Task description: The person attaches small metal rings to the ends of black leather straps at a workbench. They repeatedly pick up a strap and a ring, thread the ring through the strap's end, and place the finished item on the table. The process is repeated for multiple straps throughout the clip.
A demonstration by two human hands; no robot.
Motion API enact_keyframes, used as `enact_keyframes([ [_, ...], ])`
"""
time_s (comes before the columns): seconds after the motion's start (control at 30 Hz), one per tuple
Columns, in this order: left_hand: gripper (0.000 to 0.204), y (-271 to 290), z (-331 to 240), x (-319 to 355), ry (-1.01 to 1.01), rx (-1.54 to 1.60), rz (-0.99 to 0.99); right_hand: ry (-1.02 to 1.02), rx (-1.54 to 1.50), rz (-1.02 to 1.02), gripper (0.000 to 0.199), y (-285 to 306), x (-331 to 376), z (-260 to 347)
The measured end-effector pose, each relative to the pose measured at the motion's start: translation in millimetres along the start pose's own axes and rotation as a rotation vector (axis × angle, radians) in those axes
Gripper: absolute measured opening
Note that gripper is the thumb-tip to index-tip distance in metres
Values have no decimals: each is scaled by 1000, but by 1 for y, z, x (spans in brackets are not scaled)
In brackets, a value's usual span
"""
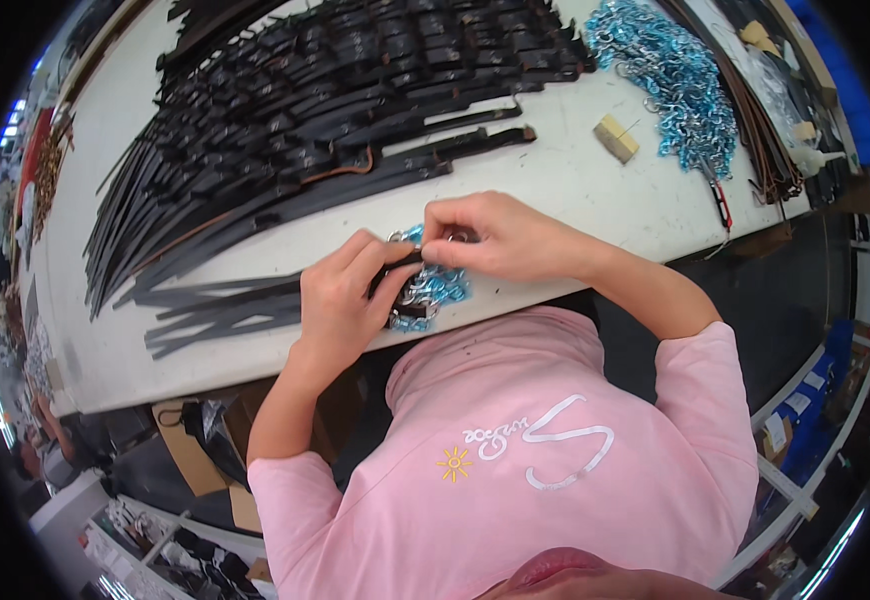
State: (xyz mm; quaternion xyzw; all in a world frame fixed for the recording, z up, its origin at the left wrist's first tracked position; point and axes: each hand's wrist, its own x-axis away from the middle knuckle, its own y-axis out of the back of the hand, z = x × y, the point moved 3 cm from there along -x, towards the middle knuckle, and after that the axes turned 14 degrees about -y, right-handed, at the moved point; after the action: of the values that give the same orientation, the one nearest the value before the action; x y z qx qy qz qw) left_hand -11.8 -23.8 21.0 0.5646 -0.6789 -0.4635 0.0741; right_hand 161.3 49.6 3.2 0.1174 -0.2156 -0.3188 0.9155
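Left hand (340, 300): fingers curled narrow around the end of a black leather strap (225, 300), thumb pressing it toward the metal hardware held between the two hands.
Right hand (500, 240): fingertips pinched tight on a small silver ring or clasp (452, 238) at the top of a bunch of light-blue chain (435, 288); what exactly sits between the fingertips is partly hidden.
Chain in the grip: it hangs just below the right fingertips and touches the left thumb, resting on the near edge of the white worktable (575, 185).
Strap in the grip: it runs away from the left palm to the person's left, lying with a few loose straps of the same kind.
Beyond the grip: a wide fan of black straps (335, 90) is spread across the table, well apart from the hands.
Far right of the grip: a heap of blue chain (670, 70), a small wooden block (616, 138) just beside it, and a red-handled tool (723, 205) at the table edge.
Step in hand: it looks like the chain's ring is being joined to the strap end, both hands closing on one point.
Next move, as a judgement: it calls for the left hand to steady the strap end while the right feeds or closes the ring, with the loose chain kept clear of the joint.
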Motion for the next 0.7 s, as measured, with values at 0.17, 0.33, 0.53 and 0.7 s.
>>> enact_keyframes([
  [0.17,21,10,-10,3,-28,-84,12,457,249,-248,11,-18,3,8],
  [0.33,9,56,7,16,44,-177,-94,315,169,-156,13,-9,5,23],
  [0.53,32,103,81,68,187,-653,-97,311,434,-470,32,88,19,24],
  [0.7,25,98,91,65,114,-660,-42,-112,634,-857,20,223,16,-46],
])
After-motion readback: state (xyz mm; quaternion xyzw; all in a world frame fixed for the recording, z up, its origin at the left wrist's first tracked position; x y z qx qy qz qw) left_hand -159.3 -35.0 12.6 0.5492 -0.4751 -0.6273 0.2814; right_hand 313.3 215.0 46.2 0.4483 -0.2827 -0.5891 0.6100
